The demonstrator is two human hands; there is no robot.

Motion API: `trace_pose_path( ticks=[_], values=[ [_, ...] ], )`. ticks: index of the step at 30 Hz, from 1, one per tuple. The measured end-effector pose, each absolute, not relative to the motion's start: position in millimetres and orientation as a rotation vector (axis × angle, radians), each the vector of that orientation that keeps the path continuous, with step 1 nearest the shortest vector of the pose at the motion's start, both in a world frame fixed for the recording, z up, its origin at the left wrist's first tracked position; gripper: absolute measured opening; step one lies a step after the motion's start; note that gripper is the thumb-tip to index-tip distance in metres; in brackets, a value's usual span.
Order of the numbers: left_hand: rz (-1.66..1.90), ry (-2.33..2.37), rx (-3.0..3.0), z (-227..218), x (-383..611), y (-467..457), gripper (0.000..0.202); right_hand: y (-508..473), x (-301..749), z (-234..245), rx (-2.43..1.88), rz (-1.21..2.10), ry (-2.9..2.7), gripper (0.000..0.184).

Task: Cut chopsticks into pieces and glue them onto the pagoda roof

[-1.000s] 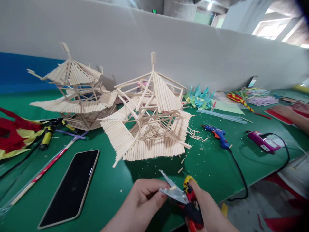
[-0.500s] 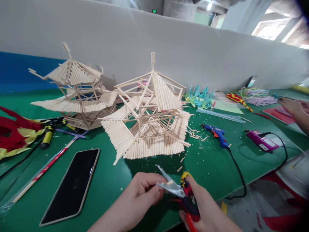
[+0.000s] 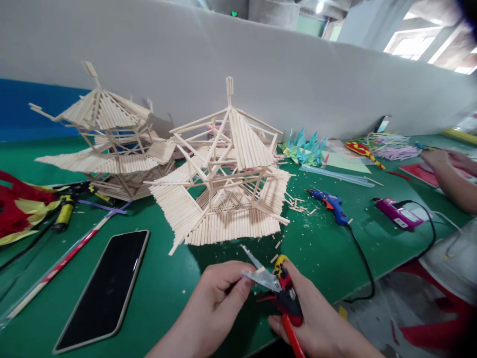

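Head view, table edge: I see the green table end in a slanting edge at lower right; the right hand overlaps that edge.
Head view, room on left: Green surface runs between the phone and the left hand.
Head view, room ahead: A narrow strip separates the cutter from the front stick pavilion; small offcuts lie beside the pavilion.
Head view, room on right: Surface extends from the right hand to the blue glue gun; its black cord curves towards the edge.
Head view, hidden: Left fingers and the lower blade cover part of the small stick; I cannot make out its full length. Handles mask some right fingers.
Head view, cut off: A co-worker's arm leaves at the right border.
Left grip: Thumb and forefinger pinch the small stick.
Right grip: Fingers wrap the cutter's red-and-black handles; blades stand apart.
Stick position: At the left fingertips, between the blades, well ahead of the right palm.
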State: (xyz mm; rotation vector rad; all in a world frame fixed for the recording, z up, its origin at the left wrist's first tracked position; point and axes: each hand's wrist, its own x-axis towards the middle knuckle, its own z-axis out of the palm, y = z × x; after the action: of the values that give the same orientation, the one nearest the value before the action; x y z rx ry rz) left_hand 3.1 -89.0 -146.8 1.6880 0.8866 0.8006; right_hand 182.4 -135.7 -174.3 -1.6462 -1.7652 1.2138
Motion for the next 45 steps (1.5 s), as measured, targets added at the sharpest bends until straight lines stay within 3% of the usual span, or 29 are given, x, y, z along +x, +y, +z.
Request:
trace_pose_path(
  ticks=[8,19,22,27,31,35,40,45],
  values=[
    [0.622,0.693,1.309,-139.1,-1.7,-82.8,0.018,-133.1,179.4,-173.9,-1.605,1.13,-1.821,0.025],
    [0.814,0.976,1.844,-140.0,11.8,-90.2,0.018,-130.0,183.4,-172.4,-1.618,1.285,-1.751,0.037],
    [0.956,0.98,2.023,-134.3,9.9,-95.3,0.006,-126.5,180.6,-167.2,-1.572,1.198,-1.77,0.037],
    [1.06,1.048,2.418,-134.8,9.2,-103.0,0.002,-124.0,170.1,-172.6,-1.469,1.016,-1.786,0.039],
    [1.029,1.053,2.503,-145.1,11.9,-104.1,0.011,-123.1,169.4,-191.4,-1.415,0.868,-1.859,0.052],
    [0.945,1.06,2.512,-149.1,8.9,-102.9,0.015,-123.5,181.6,-211.8,-1.516,0.753,-1.961,0.044],
    [0.864,1.071,2.57,-146.2,3.1,-97.7,0.016,-127.0,213.0,-213.1,-1.278,0.943,-2.035,0.082],
    [0.885,1.08,2.584,-139.8,3.3,-93.1,0.024,-116.3,220.6,-202.4,-1.28,0.749,-1.856,0.041]
  ],
)
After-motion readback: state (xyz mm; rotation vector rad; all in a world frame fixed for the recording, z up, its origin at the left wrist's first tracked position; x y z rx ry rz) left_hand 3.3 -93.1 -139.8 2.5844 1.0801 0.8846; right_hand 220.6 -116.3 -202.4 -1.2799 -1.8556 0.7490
